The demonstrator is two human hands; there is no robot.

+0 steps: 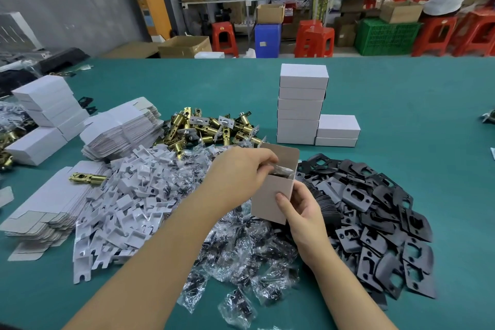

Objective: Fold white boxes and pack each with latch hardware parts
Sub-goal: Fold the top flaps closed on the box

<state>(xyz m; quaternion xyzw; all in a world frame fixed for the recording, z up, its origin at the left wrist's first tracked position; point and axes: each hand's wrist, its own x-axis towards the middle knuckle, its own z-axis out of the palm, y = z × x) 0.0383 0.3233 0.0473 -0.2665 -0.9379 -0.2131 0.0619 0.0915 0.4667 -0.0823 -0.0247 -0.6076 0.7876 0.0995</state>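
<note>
The tabletop [401, 94] is plain teal green. On it the stacked closed cardboard boxes [301, 104] are white, like the flat unfolded box blanks [120, 126] at the left, whose flaps show grey. The open cardboard box [273, 195] in the middle is white outside and grey-brown inside its lid. The cylindrical metal latch bolts [209, 128] are brass yellow with silver faces. The flat metal strike plates [375, 217] at the right are matte black. The small plastic bags [241, 254] are clear with black parts inside, and the notched card inserts [128, 209] are white. Far off, plastic stools [314, 41] are red and a slatted crate [385, 36] green
</note>
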